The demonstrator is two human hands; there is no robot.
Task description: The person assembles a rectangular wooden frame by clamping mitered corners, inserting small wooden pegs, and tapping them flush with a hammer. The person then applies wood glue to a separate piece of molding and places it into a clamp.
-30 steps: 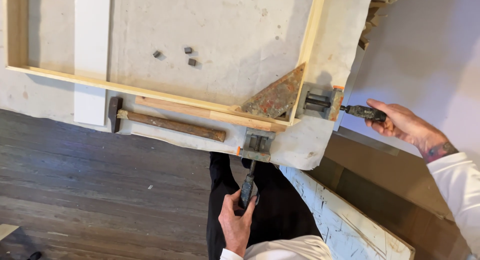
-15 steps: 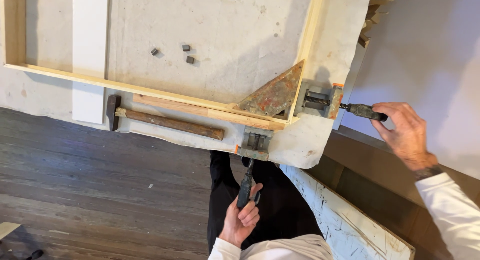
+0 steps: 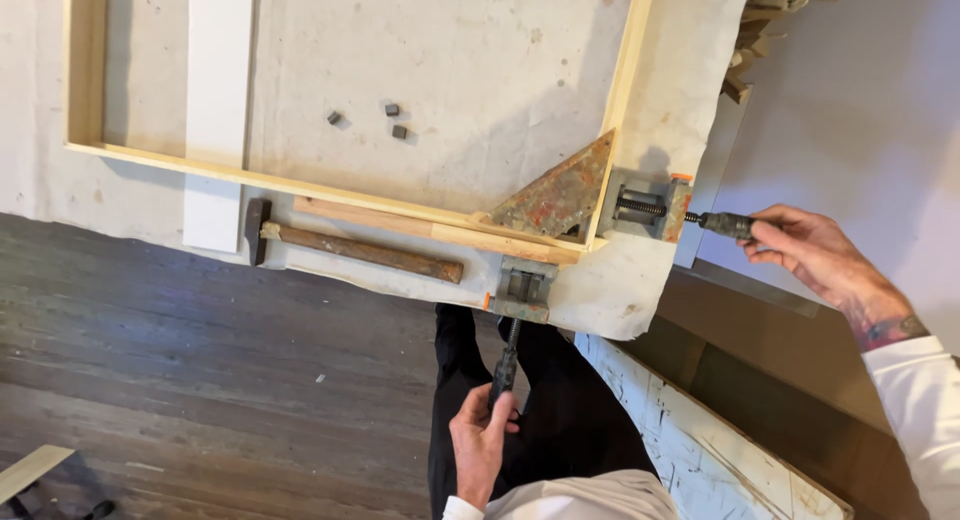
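A rusty corner clamp (image 3: 580, 215) sits on the near right corner of a pale wooden frame (image 3: 300, 185), which lies on a worn, stained white table (image 3: 450, 60). The left hand (image 3: 480, 445) is closed around the dark handle (image 3: 503, 370) of the clamp's lower screw, off the table edge. The right hand (image 3: 815, 255) pinches the handle (image 3: 728, 223) of the side screw. A hammer (image 3: 350, 248) lies along the frame's near rail. Three small dark blocks (image 3: 385, 120) rest inside the frame. Dark plank flooring (image 3: 200, 380) lies below.
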